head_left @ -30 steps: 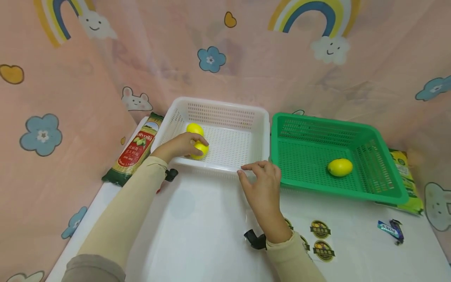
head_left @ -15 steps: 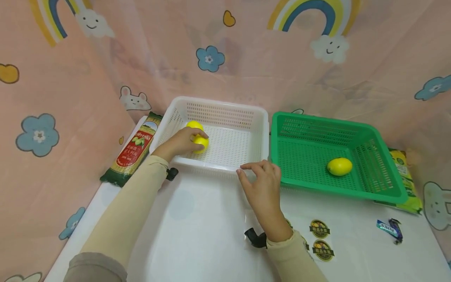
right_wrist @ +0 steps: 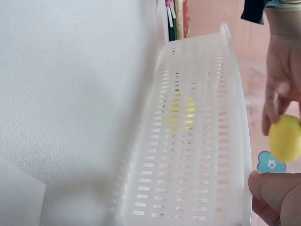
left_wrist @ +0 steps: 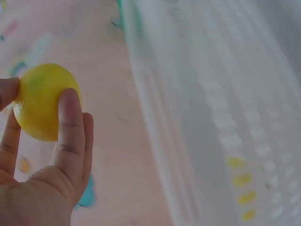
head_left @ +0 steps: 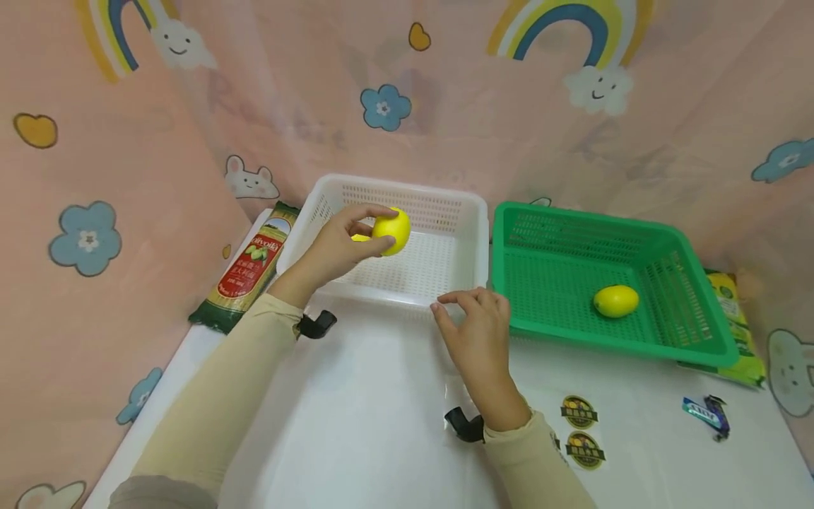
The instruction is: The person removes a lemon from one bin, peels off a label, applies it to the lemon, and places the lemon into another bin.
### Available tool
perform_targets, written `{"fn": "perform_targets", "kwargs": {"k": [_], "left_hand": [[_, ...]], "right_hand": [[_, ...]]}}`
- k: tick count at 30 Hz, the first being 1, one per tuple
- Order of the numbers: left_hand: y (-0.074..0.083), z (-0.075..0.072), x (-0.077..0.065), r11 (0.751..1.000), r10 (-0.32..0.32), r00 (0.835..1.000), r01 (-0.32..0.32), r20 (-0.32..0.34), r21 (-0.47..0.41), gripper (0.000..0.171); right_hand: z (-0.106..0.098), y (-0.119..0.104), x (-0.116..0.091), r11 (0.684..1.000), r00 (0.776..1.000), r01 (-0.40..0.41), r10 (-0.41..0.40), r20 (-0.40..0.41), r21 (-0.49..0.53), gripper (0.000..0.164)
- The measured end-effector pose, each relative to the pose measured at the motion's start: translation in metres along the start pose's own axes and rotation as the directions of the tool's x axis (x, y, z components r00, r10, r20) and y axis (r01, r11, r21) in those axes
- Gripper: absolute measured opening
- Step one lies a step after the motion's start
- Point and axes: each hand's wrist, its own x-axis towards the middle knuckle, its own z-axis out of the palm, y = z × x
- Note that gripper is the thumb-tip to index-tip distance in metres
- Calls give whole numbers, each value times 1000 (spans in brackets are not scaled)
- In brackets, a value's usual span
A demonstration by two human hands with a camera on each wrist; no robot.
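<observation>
My left hand [head_left: 333, 247] pinches a yellow lemon [head_left: 394, 232] between thumb and fingers, raised above the white basket [head_left: 407, 185]. The left wrist view shows this lemon [left_wrist: 40, 103] up close. Behind the hand, another lemon [head_left: 360, 238] lies in the white basket, mostly hidden; its yellow shows through the slots in the right wrist view. At the basket's front rim, the thumb and index finger of my right hand [head_left: 477, 339] pinch the edge. One more lemon [head_left: 615, 301] rests inside the green basket [head_left: 610, 346].
A spaghetti packet [head_left: 251, 272] lies left of the white basket. Partly under the green basket's right side is a yellow-green packet [head_left: 731, 325]. Round stickers [head_left: 579, 412] and a small candy wrapper [head_left: 706, 416] lie on the white table. A printed curtain stands behind.
My left hand has lifted the nearer lemon off the white basket's floor and carried it up and to the right. The right hand has stayed at the rim.
</observation>
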Motion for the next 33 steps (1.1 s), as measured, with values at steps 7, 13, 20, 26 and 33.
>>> {"fn": "perform_targets", "kwargs": {"k": [7, 13, 20, 26, 33], "left_hand": [[11, 46, -68, 982, 167, 986, -167, -13, -86, 37], [-27, 86, -111, 992, 78, 996, -82, -43, -92, 35], [-70, 112, -128, 999, -45, 998, 44, -53, -23, 34], [-83, 120, -126, 993, -91, 994, 96, -67, 66, 34], [-85, 123, -126, 987, -120, 990, 128, -78, 99, 34]], "right_hand": [[1, 0, 0, 999, 1000, 24, -24, 6, -45, 20], [-1, 1, 1, 998, 999, 38, -38, -5, -45, 20], [0, 1, 2, 999, 1000, 29, -29, 2, -36, 20], [2, 0, 2, 1000, 1000, 8, -8, 11, -23, 21], [3, 1, 0, 1000, 1000, 10, -11, -11, -29, 19]]}}
